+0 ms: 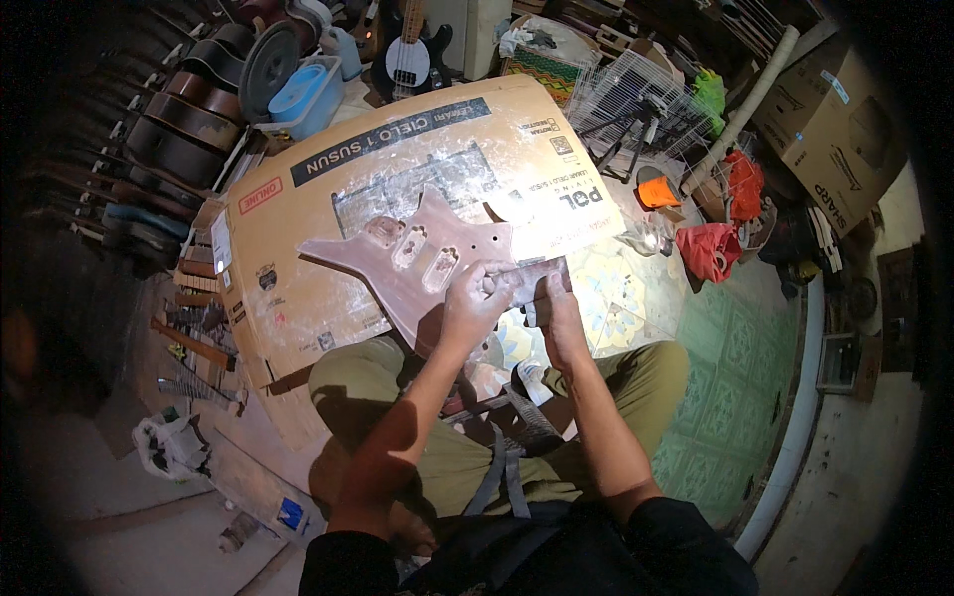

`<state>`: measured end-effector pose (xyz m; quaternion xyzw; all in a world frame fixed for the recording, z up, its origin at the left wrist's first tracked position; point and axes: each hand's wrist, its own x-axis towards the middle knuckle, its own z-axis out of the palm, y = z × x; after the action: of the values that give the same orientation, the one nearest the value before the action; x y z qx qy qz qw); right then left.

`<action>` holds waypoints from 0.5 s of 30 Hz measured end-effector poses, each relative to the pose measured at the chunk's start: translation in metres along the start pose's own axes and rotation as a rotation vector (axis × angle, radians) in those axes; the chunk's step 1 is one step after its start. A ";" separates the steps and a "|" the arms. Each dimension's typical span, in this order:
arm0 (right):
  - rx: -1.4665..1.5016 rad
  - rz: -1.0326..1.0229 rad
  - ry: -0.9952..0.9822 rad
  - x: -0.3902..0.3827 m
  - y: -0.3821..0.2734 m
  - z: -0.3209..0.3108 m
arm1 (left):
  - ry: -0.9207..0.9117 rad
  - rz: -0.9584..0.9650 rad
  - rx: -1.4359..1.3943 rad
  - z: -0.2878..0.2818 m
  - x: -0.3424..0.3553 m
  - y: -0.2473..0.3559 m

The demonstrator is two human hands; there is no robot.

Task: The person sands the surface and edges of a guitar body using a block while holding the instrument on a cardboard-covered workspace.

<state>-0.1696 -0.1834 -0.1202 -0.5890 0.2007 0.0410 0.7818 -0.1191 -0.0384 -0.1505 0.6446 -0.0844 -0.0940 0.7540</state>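
Observation:
A pinkish, dusty guitar body (383,266) with pointed horns and routed cavities lies on a large flat cardboard sheet (293,303) in front of me. Just right of the body's lower part, both my hands grip a small greyish-brown piece (530,280), which looks like sandpaper. My left hand (477,298) has its fingers pinched on the piece's left end, over the body's edge. My right hand (559,310) is closed round its right end, thumb on top. What lies under the piece between my fingers is hard to make out.
Stacked guitar bodies (174,144) and a blue tub (298,109) stand back left. A dark guitar (393,70), wire cage (626,94), orange roll (656,192) and red bag (706,253) are behind and right. A carton (825,129) stands far right; wooden tools (194,348) lie left.

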 end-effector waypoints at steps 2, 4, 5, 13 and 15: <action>-0.055 -0.029 0.049 -0.003 -0.001 0.005 | 0.012 0.006 -0.063 0.001 0.000 -0.001; -0.058 -0.028 0.046 -0.003 0.000 0.004 | 0.030 0.001 -0.028 -0.001 0.001 -0.003; -0.060 -0.022 0.043 -0.003 0.002 0.002 | 0.032 -0.002 -0.031 -0.001 0.001 -0.001; 0.197 0.014 -0.074 -0.005 -0.014 -0.001 | -0.029 0.134 0.148 -0.004 0.006 0.016; 0.268 0.075 -0.119 -0.010 -0.019 -0.004 | -0.002 0.011 -0.074 0.001 0.004 0.018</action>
<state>-0.1737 -0.1912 -0.1000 -0.4679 0.1793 0.0777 0.8619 -0.1151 -0.0370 -0.1323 0.6157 -0.0852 -0.0937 0.7777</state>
